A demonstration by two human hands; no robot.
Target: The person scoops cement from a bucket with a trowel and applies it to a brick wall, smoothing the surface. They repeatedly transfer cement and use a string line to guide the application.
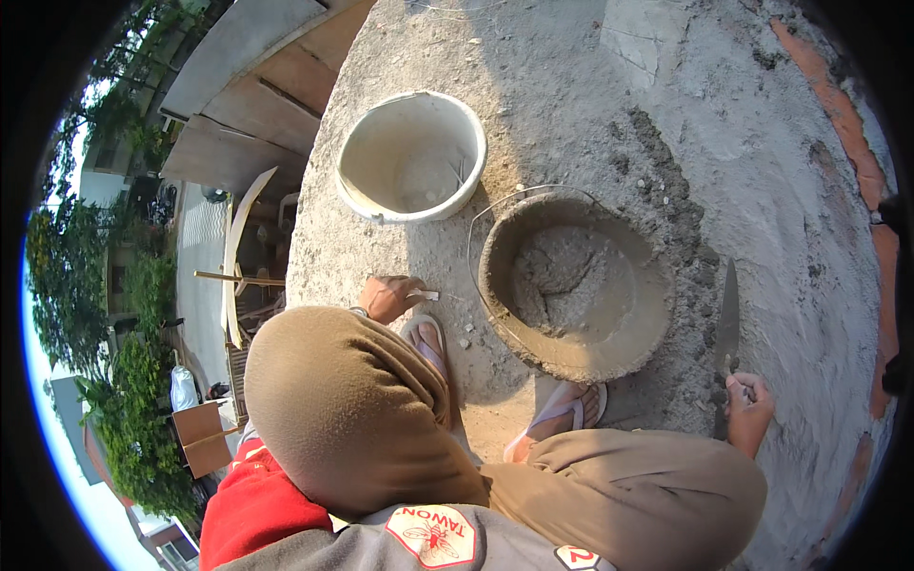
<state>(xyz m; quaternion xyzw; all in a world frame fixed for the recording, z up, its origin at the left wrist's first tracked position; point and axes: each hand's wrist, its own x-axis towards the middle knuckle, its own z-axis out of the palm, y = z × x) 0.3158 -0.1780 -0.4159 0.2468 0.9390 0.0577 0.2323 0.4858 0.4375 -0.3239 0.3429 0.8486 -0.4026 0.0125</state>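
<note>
My right hand point(749, 407) is closed round the handle end of a trowel point(729, 319). The long, narrow grey blade points away from me, beside the wet mortar on the rough wall or ground surface. In front of my feet stands a mortar-caked bucket point(576, 357), part filled with wet grey mortar point(562, 276), its thin wire handle lying to the left. My left hand point(388, 297) is low by my left foot, fingers curled, with a small pale flat piece point(426, 295) at the fingertips. My knee partly hides that arm.
A whitish bucket point(411, 157) with a little grey residue stands beyond my left hand. A dark strip of damp mortar point(666, 181) runs along the cement surface at right. Orange brick point(824, 105) shows at the far right edge. On the left the surface drops off toward boards point(257, 143) and trees.
</note>
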